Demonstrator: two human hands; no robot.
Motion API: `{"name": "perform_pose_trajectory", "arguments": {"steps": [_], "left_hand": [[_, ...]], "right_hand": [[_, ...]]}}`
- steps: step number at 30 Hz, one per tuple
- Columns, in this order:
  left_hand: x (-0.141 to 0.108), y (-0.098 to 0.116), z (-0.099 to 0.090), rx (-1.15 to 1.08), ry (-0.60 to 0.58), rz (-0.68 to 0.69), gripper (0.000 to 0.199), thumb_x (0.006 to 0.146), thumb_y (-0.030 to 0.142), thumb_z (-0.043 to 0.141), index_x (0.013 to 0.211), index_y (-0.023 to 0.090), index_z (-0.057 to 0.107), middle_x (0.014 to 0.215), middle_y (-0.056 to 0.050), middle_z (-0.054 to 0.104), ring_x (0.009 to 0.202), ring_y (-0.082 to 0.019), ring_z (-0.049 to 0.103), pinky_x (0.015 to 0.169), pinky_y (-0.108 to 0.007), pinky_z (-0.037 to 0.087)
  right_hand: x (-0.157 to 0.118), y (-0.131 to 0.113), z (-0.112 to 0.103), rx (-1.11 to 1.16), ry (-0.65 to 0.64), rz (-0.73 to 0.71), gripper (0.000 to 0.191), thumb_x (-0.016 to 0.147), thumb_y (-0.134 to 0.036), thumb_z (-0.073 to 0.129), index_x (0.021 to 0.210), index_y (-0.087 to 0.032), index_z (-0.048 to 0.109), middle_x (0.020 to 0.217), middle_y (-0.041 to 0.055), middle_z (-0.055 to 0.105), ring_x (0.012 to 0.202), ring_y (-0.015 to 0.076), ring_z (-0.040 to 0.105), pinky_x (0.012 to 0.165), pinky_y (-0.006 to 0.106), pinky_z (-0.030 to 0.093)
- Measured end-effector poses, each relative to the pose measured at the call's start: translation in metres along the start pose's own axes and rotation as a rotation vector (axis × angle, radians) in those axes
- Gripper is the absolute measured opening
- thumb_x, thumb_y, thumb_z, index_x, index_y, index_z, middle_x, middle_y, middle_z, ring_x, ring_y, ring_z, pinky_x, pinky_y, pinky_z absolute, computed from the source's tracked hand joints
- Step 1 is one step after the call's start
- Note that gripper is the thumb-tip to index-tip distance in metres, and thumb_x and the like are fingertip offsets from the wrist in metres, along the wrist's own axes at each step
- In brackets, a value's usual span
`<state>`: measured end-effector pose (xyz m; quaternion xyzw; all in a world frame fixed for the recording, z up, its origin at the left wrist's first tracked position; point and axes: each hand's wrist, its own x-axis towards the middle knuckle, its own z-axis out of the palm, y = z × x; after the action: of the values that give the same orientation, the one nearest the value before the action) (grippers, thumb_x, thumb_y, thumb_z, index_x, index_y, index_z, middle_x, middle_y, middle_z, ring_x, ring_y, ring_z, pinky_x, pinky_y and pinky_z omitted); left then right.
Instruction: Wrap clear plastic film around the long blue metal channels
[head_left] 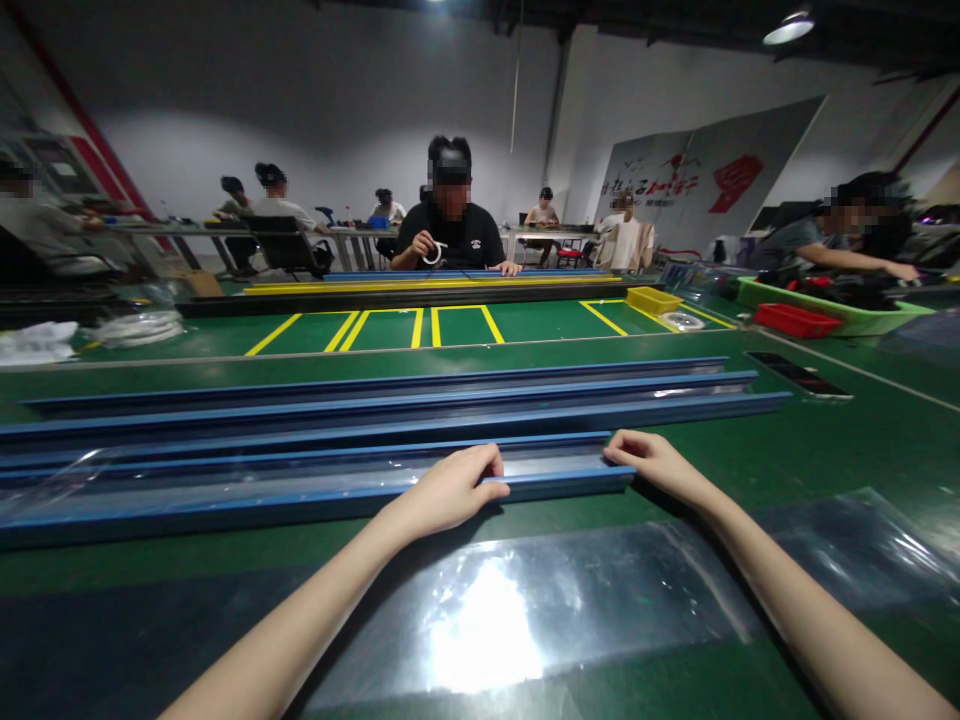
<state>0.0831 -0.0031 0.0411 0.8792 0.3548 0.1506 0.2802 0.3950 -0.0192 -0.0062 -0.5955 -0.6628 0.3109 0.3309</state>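
Note:
A long blue channel-shaped strip (315, 502) lies across the green table in front of me, with shiny clear film (390, 470) showing along its trough. My left hand (454, 490) is closed over its near wall, thumb outside and fingers curled over the top. At the strip's right end is my right hand (652, 460), fingers bent and pressed together at the opening. What those fingertips pinch is hidden. Behind this strip lie more blue channel strips (675, 408), roughly parallel. Nearest me, a wide sheet of clear plastic film (600, 590) is spread flat under my forearms.
A phone (799, 376) lies to the right. Beyond are a red tray (796, 320), a green bin (885, 318), a yellow tray (652, 300) and yellow tape outlines (390, 312). Across the table a person (450, 230) holds a white ring-shaped roll (433, 252); other people sit around.

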Motion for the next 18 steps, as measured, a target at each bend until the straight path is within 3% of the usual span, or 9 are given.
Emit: {"name": "perform_pose_trajectory", "arguments": {"steps": [5,12,18], "left_hand": [[0.0007,0.0003,0.0001,-0.024,-0.004,-0.024,0.010,0.078,0.027,0.050,0.075,0.018,0.049,0.079,0.001,0.057,0.075,-0.014,0.051,0.066,-0.024,0.037],[-0.0010,0.0063,-0.0018,0.026,-0.016,-0.063,0.010,0.079,0.028,0.049,0.077,0.019,0.049,0.081,0.000,0.059,0.075,-0.015,0.052,0.065,-0.024,0.038],[-0.0006,0.0038,0.0004,0.054,-0.010,-0.017,0.009,0.080,0.027,0.047,0.083,0.020,0.052,0.087,0.000,0.061,0.081,-0.015,0.054,0.070,-0.025,0.040]], "right_hand": [[-0.0004,-0.0007,-0.0003,0.009,0.035,-0.003,0.029,0.073,-0.046,0.051,0.065,-0.018,0.052,0.063,-0.0006,0.053,0.063,0.0129,0.049,0.062,0.025,0.037],[-0.0002,0.0007,0.0002,0.070,0.062,0.055,0.027,0.073,-0.045,0.048,0.075,-0.018,0.053,0.061,-0.0031,0.052,0.051,0.0089,0.042,0.050,0.022,0.032],[0.0001,0.0014,-0.0007,0.063,0.050,0.027,0.028,0.073,-0.046,0.051,0.076,-0.018,0.054,0.066,-0.0013,0.054,0.057,0.0104,0.046,0.054,0.023,0.035]]}}
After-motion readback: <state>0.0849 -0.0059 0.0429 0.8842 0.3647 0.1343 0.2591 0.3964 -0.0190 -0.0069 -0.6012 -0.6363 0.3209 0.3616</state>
